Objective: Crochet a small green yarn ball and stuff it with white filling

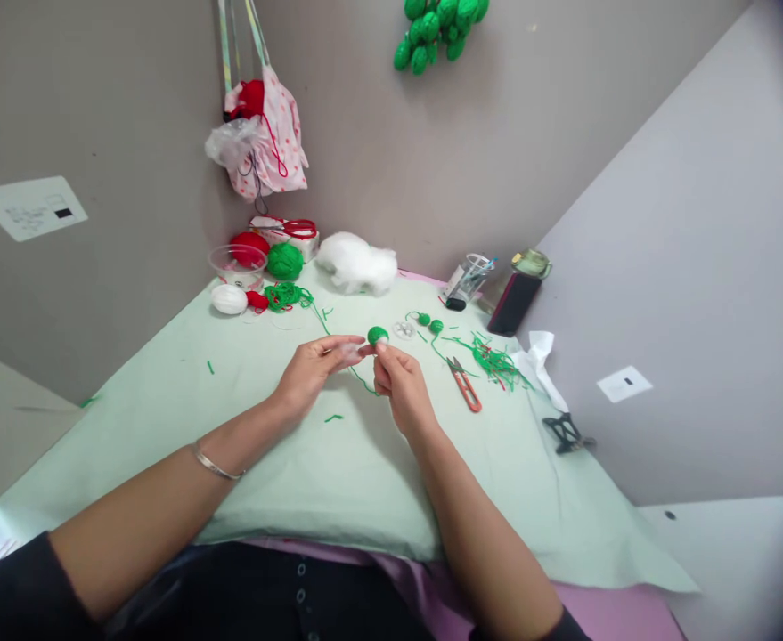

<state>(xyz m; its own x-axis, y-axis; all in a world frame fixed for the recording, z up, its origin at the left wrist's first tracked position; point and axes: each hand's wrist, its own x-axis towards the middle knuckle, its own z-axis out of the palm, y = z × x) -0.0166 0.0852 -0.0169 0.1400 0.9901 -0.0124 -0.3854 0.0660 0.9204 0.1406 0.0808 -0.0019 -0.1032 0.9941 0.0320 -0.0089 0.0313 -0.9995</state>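
Above the middle of the table, my right hand [401,381] grips a small green crocheted ball [378,336], with white fluff showing at its lower edge. Close beside it on the left, my left hand [314,367] pinches a wisp of white stuffing [349,351] between thumb and fingers. A strand of green yarn [362,383] trails below the hands and leads back to a loose green tangle [285,296]. The fluffy white stuffing pile [357,263] lies behind the hands. Two little green balls [436,327] with yarn tails rest to the right.
Orange thread snips [464,387] lie right of my hands, near green yarn scraps [494,363]. A clear cup [471,278] and a dark phone [515,303] stand at back right. Yarn balls [285,261], a plastic tub [237,265] and red-handled scissors [297,229] occupy the back left.
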